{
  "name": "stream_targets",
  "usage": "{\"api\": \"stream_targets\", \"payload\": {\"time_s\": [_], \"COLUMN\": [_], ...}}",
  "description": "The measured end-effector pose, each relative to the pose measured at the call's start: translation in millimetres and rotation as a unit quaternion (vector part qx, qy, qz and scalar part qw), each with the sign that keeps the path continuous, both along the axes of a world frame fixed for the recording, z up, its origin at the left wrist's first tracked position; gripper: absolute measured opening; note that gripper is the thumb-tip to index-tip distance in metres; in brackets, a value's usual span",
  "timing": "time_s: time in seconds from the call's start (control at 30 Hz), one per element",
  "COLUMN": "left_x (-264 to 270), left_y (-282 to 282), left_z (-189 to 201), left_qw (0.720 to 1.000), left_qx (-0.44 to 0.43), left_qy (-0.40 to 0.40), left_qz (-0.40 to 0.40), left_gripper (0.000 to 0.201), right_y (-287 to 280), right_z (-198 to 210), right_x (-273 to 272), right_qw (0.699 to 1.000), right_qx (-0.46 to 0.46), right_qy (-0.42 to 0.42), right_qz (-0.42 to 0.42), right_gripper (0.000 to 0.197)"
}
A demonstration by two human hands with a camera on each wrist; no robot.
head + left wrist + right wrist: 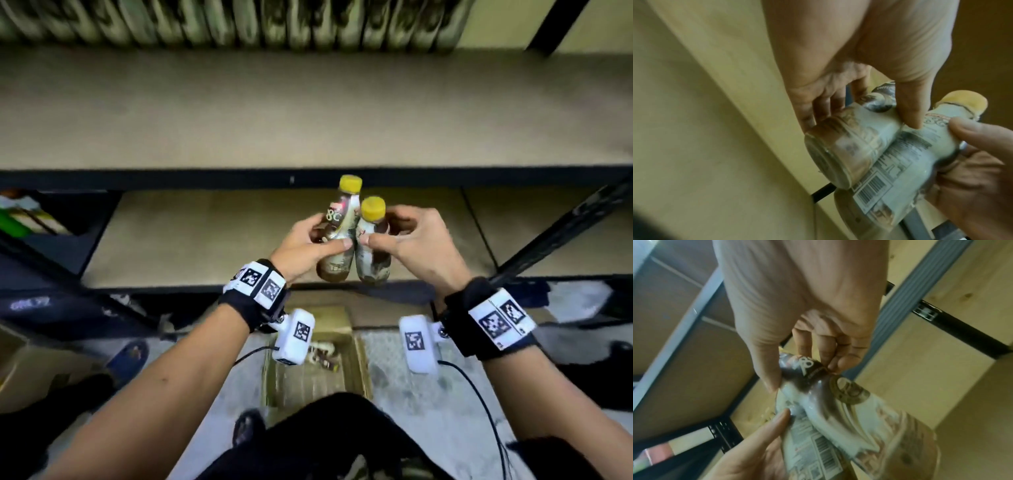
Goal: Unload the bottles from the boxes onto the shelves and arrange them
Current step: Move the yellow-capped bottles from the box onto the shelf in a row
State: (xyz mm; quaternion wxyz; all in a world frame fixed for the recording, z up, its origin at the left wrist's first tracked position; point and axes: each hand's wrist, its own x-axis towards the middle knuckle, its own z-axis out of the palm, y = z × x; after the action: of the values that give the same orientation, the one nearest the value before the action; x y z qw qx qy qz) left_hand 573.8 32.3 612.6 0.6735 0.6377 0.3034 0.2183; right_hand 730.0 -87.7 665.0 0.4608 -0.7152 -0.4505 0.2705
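Note:
Two small coffee bottles with yellow caps are held side by side, touching, above the front edge of the lower shelf. My left hand grips the left bottle round its middle. My right hand grips the right bottle near its shoulder. In the left wrist view my left hand wraps the left bottle, and the barcoded right bottle lies against it. In the right wrist view my right hand pinches the dark neck of the right bottle.
A wide upper shelf carries a blurred row of bottles along its back. An open cardboard box sits on the floor below my wrists, with bottles inside. Dark shelf posts slant at both sides. Another box stands at the left.

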Motion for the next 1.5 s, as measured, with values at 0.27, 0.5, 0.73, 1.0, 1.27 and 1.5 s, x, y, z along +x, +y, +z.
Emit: {"api": "stream_targets", "payload": {"time_s": [0.27,0.5,0.73,1.0,1.27,1.5], "left_x": [45.9,75.5,70.8,106.6,239.3,378.5], "left_y": [55.6,103.4,138.5,143.5,135.3,144.6], "left_z": [137.6,163.8,174.7,174.5,168.4,171.0], "left_qw": [0.98,0.928,0.941,0.962,0.957,0.928], "left_qx": [0.186,0.36,0.321,0.259,0.266,0.354], "left_qy": [-0.069,0.088,0.11,0.042,0.029,0.103], "left_qz": [0.02,0.041,-0.006,-0.079,-0.108,-0.047], "left_gripper": [0.052,0.064,0.05,0.045,0.054,0.056], "right_y": [42.2,98.1,112.5,83.5,79.1,102.3], "right_z": [95.9,104.8,109.4,103.9,114.4,133.7], "right_x": [26.9,46.9,66.4,95.8,184.7,302.3], "right_qw": [0.978,0.985,0.988,0.972,0.963,0.939], "right_qx": [0.203,0.138,0.048,0.038,0.042,-0.079], "right_qy": [0.019,-0.071,-0.115,0.013,-0.033,-0.207], "right_qz": [-0.049,-0.071,-0.087,-0.233,-0.264,-0.264], "right_gripper": [0.019,0.036,0.05,0.025,0.016,0.012]}}
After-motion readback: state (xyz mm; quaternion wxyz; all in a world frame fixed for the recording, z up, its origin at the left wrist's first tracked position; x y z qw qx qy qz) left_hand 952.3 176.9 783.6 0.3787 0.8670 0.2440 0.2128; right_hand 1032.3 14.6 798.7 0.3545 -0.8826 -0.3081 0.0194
